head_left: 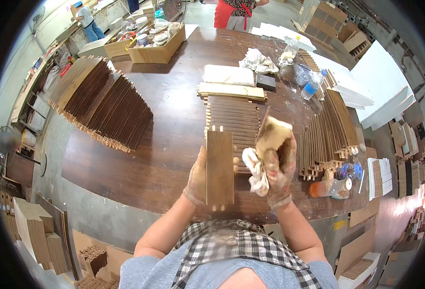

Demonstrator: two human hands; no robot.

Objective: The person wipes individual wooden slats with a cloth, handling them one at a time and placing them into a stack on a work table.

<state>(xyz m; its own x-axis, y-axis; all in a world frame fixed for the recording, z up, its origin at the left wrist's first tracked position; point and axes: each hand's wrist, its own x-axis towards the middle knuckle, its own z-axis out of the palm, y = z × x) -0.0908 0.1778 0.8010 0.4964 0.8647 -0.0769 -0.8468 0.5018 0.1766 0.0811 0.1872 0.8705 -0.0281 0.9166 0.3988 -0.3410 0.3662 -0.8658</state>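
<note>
My left hand (196, 178), in a thin stained glove, grips the edge of a brown wooden slat (220, 166) with pale dowel pegs at both ends. The slat is held up above the table's near side. In my right hand (281, 176), also gloved, are a yellowish brown-stained sponge (273, 134) and a crumpled white rag (256, 174). The sponge is apart from the slat. Behind both hands lies a row of similar brown slats (232, 113), with a pale wrapped bundle (231, 91) at its far end.
Stacked slats stand on the brown table (169, 130), one pile (101, 103) left and another (328, 132) right. Bottles, including an amber one (320, 188) and a blue-labelled one (312, 86), line the right side. A cluttered cardboard box (158, 52) sits far left. Two people are beyond.
</note>
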